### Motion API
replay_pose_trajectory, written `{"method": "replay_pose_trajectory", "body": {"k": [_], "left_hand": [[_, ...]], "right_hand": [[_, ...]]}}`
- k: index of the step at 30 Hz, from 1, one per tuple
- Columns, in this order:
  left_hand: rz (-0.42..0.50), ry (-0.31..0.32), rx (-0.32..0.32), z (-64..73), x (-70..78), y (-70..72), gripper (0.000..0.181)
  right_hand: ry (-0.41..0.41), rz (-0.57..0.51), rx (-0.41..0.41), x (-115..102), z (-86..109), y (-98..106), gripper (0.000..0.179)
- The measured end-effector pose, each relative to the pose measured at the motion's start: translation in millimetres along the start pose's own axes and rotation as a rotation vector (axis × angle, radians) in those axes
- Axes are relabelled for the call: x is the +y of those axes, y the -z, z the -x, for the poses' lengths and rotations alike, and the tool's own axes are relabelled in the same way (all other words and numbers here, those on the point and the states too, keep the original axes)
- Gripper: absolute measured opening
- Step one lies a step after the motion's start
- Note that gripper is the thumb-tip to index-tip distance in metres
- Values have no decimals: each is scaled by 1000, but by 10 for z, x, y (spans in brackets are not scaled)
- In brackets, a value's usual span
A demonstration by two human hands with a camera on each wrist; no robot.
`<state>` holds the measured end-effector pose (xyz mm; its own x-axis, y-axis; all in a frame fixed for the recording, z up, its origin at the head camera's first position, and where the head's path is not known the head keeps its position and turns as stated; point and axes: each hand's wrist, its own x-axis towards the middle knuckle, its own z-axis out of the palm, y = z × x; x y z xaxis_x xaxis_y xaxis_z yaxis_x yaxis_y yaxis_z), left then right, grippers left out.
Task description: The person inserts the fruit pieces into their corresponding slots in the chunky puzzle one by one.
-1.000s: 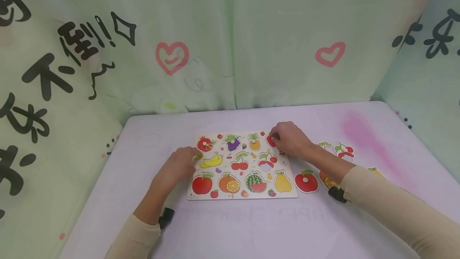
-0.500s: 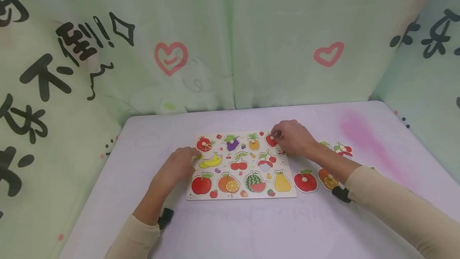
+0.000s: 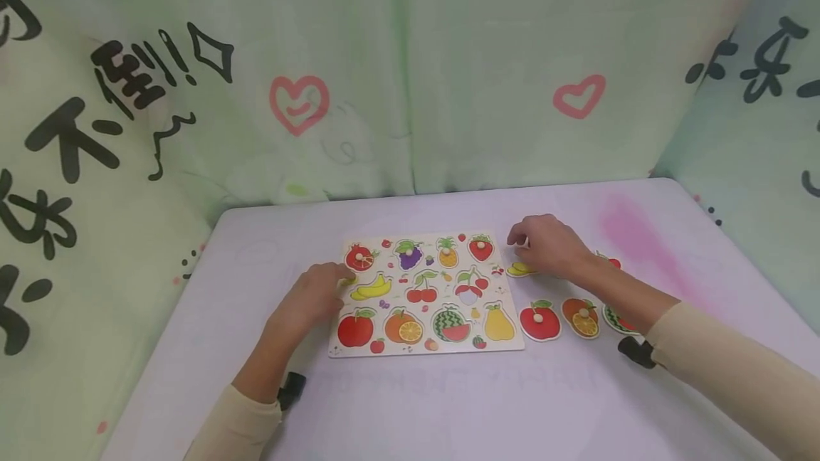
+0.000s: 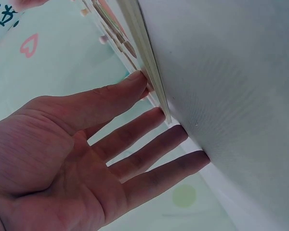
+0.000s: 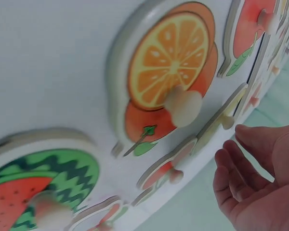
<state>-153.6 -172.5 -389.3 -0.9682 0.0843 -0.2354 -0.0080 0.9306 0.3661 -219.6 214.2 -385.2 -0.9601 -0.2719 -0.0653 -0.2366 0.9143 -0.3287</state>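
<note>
Lilac-white tabletop bears the fruit board — left hand, fingers spread, touches its left edge; right hand, fingers loosely curled, thumb apart, hovers empty — near the banana piece just right of the board.

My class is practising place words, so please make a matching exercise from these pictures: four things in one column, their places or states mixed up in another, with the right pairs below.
Column one
1. strawberry piece
2. loose apple piece
3. left hand
4. right hand

Column two
A. touching the left edge of the board
B. on the table, between the board and the loose orange piece
C. holding nothing, near the loose banana piece
D. in the board's far right corner

Pairs: 1-D, 2-B, 3-A, 4-C
</note>
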Motion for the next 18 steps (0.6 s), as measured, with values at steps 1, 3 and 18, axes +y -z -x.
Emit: {"method": "replay_pose_trajectory", "body": {"k": [1, 3, 18], "left_hand": [[1, 2, 0, 1, 0, -2, 59], [4, 3, -2, 5, 4, -3, 59], [-10, 3, -8, 17, 17, 14, 59]], "right_hand": [[4, 1, -2, 18, 22, 13, 26], [16, 8, 0, 58, 65, 32, 24], [2, -19, -16, 177, 248, 15, 20]]}}
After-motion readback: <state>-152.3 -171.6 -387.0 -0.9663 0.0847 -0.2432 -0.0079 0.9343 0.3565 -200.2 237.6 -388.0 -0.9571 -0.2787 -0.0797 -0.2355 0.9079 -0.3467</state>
